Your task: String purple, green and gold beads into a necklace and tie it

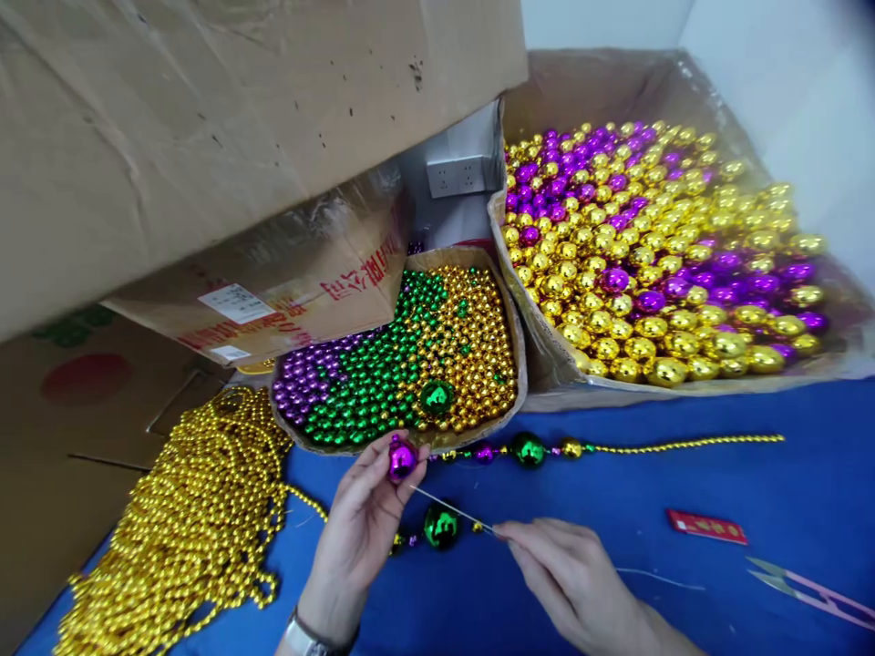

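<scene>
A shiny purple bead (403, 458) is pinched between the thumb and fingers of my left hand (365, 515). My right hand (574, 569) grips a long thin needle (447, 506) by its near end, and the far tip reaches just below the purple bead. Under the needle, a large green bead (441, 527) lies on the blue table among smaller gold and purple ones. Behind my left hand runs a strung row with another big green bead (529, 449) and a twisted gold bead strand (690, 445) stretching right.
A box (523, 383) of small purple, green and gold beads stands behind my hands. To its right is a bigger carton (540, 351) of larger gold and purple beads. Gold bead strands (184, 519) are heaped left. Thread snips (810, 588) and a red packet (707, 527) lie right.
</scene>
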The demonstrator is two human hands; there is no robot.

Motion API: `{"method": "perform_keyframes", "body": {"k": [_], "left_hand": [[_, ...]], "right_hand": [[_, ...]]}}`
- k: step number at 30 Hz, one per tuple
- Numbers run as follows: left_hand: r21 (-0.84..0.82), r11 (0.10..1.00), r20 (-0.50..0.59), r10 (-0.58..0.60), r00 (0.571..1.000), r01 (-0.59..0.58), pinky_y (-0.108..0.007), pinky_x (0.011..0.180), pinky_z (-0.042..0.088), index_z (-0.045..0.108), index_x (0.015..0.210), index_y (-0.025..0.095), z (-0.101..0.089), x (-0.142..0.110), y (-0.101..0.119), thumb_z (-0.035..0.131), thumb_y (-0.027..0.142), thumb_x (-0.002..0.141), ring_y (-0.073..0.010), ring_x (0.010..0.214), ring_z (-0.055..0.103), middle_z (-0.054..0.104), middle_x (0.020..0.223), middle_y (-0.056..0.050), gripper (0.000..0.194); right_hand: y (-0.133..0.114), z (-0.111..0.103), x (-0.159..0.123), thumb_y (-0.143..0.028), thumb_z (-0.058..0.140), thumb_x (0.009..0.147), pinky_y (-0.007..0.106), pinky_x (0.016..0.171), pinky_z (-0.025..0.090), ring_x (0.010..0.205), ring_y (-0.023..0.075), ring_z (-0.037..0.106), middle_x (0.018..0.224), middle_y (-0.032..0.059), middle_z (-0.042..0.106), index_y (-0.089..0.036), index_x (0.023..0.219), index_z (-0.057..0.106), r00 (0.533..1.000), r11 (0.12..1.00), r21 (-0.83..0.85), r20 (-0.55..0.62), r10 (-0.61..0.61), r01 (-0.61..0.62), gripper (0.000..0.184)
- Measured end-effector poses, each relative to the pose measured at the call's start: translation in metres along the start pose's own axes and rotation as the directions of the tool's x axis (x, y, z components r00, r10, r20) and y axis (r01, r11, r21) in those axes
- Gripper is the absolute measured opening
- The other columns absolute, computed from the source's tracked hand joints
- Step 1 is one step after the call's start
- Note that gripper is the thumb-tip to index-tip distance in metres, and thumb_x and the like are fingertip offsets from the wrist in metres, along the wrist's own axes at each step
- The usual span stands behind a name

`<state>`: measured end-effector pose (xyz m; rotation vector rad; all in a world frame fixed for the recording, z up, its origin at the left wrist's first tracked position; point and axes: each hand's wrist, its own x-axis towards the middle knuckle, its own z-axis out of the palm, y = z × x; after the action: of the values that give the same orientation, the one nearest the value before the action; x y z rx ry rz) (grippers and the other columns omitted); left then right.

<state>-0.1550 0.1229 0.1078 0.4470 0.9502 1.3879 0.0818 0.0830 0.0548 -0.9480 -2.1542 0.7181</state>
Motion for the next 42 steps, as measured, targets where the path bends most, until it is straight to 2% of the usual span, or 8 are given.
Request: {"method": "perform_keyframes", "body": {"k": [9, 17, 21, 27, 31, 33, 37, 42], "left_hand": [[-0.043, 0.998, -0.009, -0.035, 0.999, 0.035, -0.030, 0.084, 0.055, 0.067, 0.094, 0.016, 0.012, -0.002, -0.019, 0.067, 0.020, 0.078, -0.0239, 0.097, 0.065, 0.069, 0.097, -0.004, 0.016], [-0.078, 0.997, -0.064, -0.003, 0.998, -0.002, -0.031, 0.085, 0.055, 0.067, 0.089, 0.015, 0.016, -0.002, -0.020, 0.068, 0.020, 0.077, -0.0256, 0.098, 0.065, 0.069, 0.096, -0.003, 0.012], [-0.077, 0.997, -0.081, 0.019, 0.997, -0.025, -0.030, 0.086, 0.055, 0.067, 0.087, 0.015, 0.017, -0.002, -0.019, 0.069, 0.020, 0.077, -0.0261, 0.100, 0.064, 0.069, 0.095, -0.003, 0.012], [0.013, 0.999, -0.034, 0.043, 0.998, -0.042, -0.029, 0.083, 0.054, 0.063, 0.091, 0.017, 0.022, -0.007, -0.021, 0.068, 0.023, 0.078, -0.0232, 0.097, 0.065, 0.066, 0.096, -0.003, 0.016], [0.207, 0.965, 0.020, 0.158, 0.987, -0.159, -0.031, 0.083, 0.051, 0.059, 0.095, 0.020, 0.027, -0.014, -0.028, 0.071, 0.020, 0.075, -0.0199, 0.094, 0.063, 0.064, 0.095, -0.003, 0.023], [0.259, 0.945, 0.040, 0.197, 0.980, -0.200, -0.031, 0.082, 0.050, 0.058, 0.096, 0.021, 0.029, -0.015, -0.031, 0.072, 0.020, 0.073, -0.0193, 0.093, 0.062, 0.063, 0.096, -0.004, 0.027], [0.226, 0.961, 0.070, 0.146, 0.987, -0.158, -0.034, 0.080, 0.049, 0.056, 0.097, 0.022, 0.031, -0.016, -0.035, 0.069, 0.022, 0.077, -0.0203, 0.092, 0.060, 0.061, 0.098, -0.004, 0.025], [0.316, 0.929, 0.103, 0.169, 0.980, -0.194, -0.029, 0.077, 0.048, 0.055, 0.095, 0.022, 0.036, -0.021, -0.044, 0.070, 0.021, 0.076, -0.0181, 0.088, 0.060, 0.062, 0.093, -0.004, 0.025]], "right_hand": [[0.004, -0.006, -0.003, -0.013, 0.039, 0.091, 0.027, 0.065, 0.052, 0.068, 0.0168, 0.065, 0.078, 0.0052, 0.068, -0.019, 0.111, 0.058, 0.998, 1.000, -0.007, -0.065, 0.013, -0.013, 0.029], [0.007, -0.009, -0.003, -0.010, 0.043, 0.089, 0.027, 0.065, 0.054, 0.065, 0.0170, 0.066, 0.070, 0.0036, 0.065, -0.017, 0.109, 0.058, 0.994, 0.999, -0.032, -0.103, -0.041, 0.038, 0.026], [0.009, -0.008, -0.005, -0.011, 0.043, 0.089, 0.027, 0.065, 0.054, 0.065, 0.0172, 0.066, 0.070, 0.0037, 0.065, -0.017, 0.109, 0.057, 0.996, 0.999, -0.032, -0.082, -0.040, 0.038, 0.026], [0.015, -0.005, -0.007, -0.009, 0.043, 0.088, 0.028, 0.067, 0.055, 0.066, 0.0174, 0.066, 0.068, 0.0030, 0.063, -0.017, 0.110, 0.057, 0.997, 0.996, -0.087, -0.065, -0.039, 0.033, 0.027], [0.015, -0.003, -0.005, -0.009, 0.042, 0.088, 0.027, 0.064, 0.055, 0.068, 0.0187, 0.067, 0.069, 0.0049, 0.065, -0.017, 0.113, 0.057, 0.993, 0.982, -0.182, -0.086, -0.077, 0.060, 0.030], [0.013, -0.003, -0.003, -0.010, 0.042, 0.088, 0.026, 0.066, 0.055, 0.070, 0.0182, 0.068, 0.073, 0.0055, 0.068, -0.018, 0.112, 0.057, 0.991, 0.986, -0.154, -0.111, -0.080, 0.062, 0.029], [0.009, -0.004, 0.003, -0.012, 0.044, 0.089, 0.023, 0.072, 0.055, 0.074, 0.0160, 0.069, 0.080, 0.0039, 0.070, -0.020, 0.110, 0.057, 0.989, 0.997, -0.054, -0.135, -0.059, 0.053, 0.025], [0.008, -0.002, 0.010, -0.012, 0.042, 0.089, 0.025, 0.063, 0.057, 0.065, 0.0182, 0.069, 0.066, 0.0041, 0.066, -0.017, 0.105, 0.059, 0.971, 0.980, -0.169, -0.191, -0.141, 0.109, 0.024]]}}
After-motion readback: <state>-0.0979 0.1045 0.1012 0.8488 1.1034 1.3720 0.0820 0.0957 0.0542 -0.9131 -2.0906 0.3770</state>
